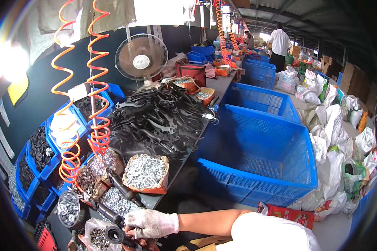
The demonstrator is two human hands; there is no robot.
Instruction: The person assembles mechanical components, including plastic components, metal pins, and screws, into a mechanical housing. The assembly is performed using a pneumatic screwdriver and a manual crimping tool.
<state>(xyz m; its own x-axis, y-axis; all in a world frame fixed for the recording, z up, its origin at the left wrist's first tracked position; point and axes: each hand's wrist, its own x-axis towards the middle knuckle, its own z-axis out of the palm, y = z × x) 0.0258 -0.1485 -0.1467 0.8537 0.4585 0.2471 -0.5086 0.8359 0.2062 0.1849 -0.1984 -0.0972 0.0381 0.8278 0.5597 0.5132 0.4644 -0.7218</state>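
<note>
White knit fabric is covering the right hand (151,223), which is reaching across from the lower right of the frame toward the lower left, its forearm bare and a white sleeve at the elbow. The gloved fingers are curling down over a black ring-ended part (116,234) at the bottom edge; they seem to be closing on it, though whether the grip is firm I cannot tell, since the fingertips are hiding behind the part. The left hand is barely showing: some bare fingers appear to be peeking out just below the glove, too hidden to judge.

Just above the hand, a black pneumatic driver (125,190) is lying aslant across the bench, with orange coiled air hoses (97,125) hanging over it in the left of the frame. A torn cardboard box of silver screws (145,172) is sitting just beside it, and a large heap of black metal brackets (157,121) is filling the bench at centre. A big blue plastic crate (259,163) is standing empty at centre right.

Judging by this, an assembly step is under way: the part is being steadied at the bench edge. The next move would likely call for a fastener from the box nearby and the driver, set squarely on the ring.
</note>
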